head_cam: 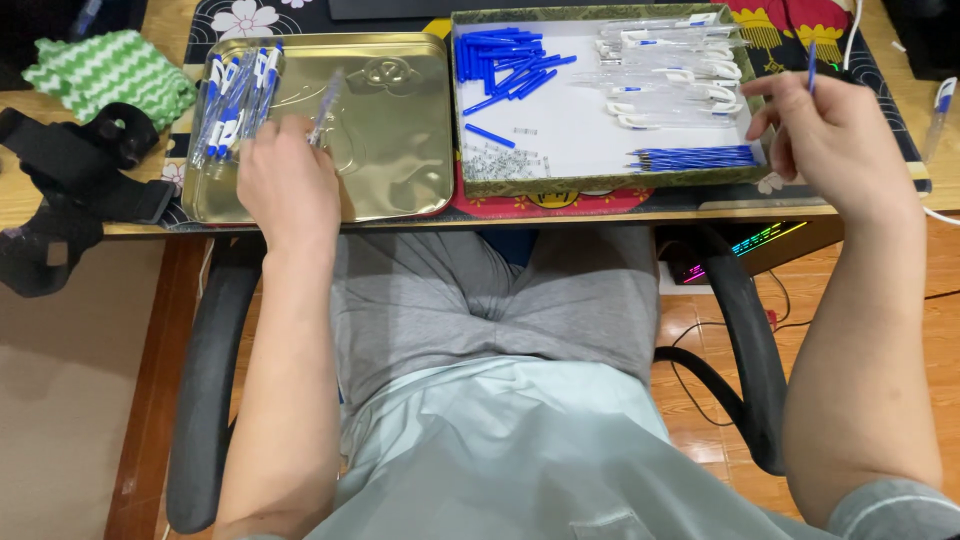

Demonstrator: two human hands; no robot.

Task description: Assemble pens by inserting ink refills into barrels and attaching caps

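Gold tin (400, 150) at upper left, a box (560, 150) of pen parts beside it. The left hand (288, 185) over the tin pinches a pen (327, 105) — blurred. At upper right, the right hand (835, 135) grips a blue refill (811, 62) — upright.

The scene is evenly and brightly lit from above, with soft, short shadows. The gold metal tray (400, 150) throws back a broad, dull sheen, and the white floor of the cardboard box (560, 150) is close to washed out. The pen (326, 106) in the left hand (288, 185) is smeared by motion blur. The picture bends slightly at the edges. A coloured glow (757, 242) shows in the dimmer space under the tabletop (30, 195).
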